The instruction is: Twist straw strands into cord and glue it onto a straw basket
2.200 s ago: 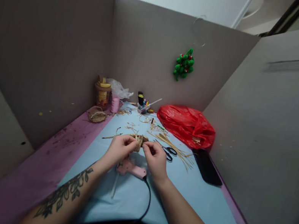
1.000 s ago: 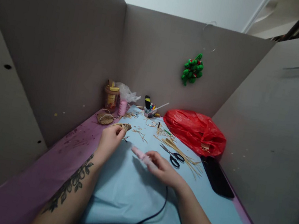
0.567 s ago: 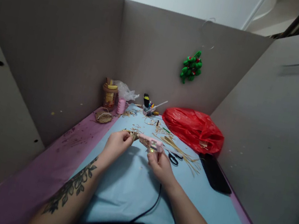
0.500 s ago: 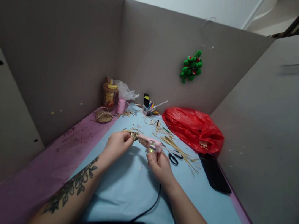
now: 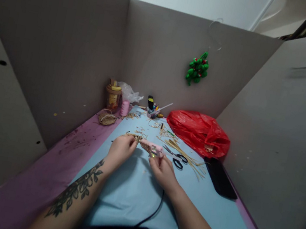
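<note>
My right hand is wrapped round the handle of a pink hot glue gun, which has a small lit green light on its side. Its nozzle points left and meets, or nearly meets, a small woven straw piece. That piece is pinched in my left hand, whose fingers hide most of it. A black cord runs from below my right hand toward the table's front edge. Black-handled scissors lie spread on the light blue sheet, just right of the glue gun.
Straw strips lie by the scissors, with scraps behind. A red plastic bag and a black phone-like slab are at right. At back left stand a lidded cup, a pink thread spool and a woven straw piece.
The glue gun, first lying on the sheet, has been picked up by my right hand and brought to the straw piece. My left hand kept hold of the straw piece.
</note>
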Demonstrator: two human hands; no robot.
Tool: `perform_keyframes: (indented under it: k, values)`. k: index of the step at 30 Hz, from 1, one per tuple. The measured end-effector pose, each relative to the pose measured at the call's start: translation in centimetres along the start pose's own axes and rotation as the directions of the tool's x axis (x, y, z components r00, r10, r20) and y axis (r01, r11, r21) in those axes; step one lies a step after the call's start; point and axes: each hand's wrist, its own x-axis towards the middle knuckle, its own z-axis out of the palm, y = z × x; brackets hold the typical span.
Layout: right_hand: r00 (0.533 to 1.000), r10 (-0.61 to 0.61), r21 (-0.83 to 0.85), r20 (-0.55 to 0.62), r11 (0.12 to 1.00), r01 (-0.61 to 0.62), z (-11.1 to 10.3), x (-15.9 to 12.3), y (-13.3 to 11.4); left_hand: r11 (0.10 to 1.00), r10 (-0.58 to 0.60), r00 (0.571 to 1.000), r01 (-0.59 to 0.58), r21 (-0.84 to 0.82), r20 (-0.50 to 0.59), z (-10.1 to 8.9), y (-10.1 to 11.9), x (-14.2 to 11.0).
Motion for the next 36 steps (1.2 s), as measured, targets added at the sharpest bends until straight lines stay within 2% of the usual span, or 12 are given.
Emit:
perform_keyframes:
  k: [4, 9, 15, 21, 27, 36]
  values:
    - [1.000, 0.013, 0.000, -0.023, 1.000, -0.013, 0.0, 0.2, -0.2, 1.000, 0.022, 1.000, -0.022, 0.016, -0.005, 0.1, 0.0, 0.0]
    - [0.999, -0.030, 0.024, 0.033, 0.999, 0.029, -0.2, 0.3, -0.4, 1.000, 0.008, 1.000, -0.007, 0.021, -0.011, 0.1, -0.1, 0.1]
    - [1.000, 0.009, 0.012, -0.026, 1.000, -0.009, 0.1, 0.3, -0.6, 1.000, 0.009, 1.000, -0.009, 0.001, 0.002, 0.0, 0.1, 0.1]
    - [0.998, -0.062, -0.001, -0.024, 0.998, 0.062, -0.1, 0.4, -1.2, 1.000, -0.012, 1.000, 0.012, -0.006, -0.007, -0.1, 0.2, 0.1]
    - [1.000, 0.014, -0.102, 0.006, 0.995, -0.013, -0.1, 0.0, -0.7, 0.999, -0.038, 0.999, 0.038, -0.036, 0.000, -0.3, 0.2, 0.2]
    - [0.996, -0.060, -0.011, -0.063, 0.998, 0.059, -0.2, 0.6, -1.3, 0.997, -0.032, 0.999, 0.034, -0.064, 0.023, -0.4, 0.5, 0.2]
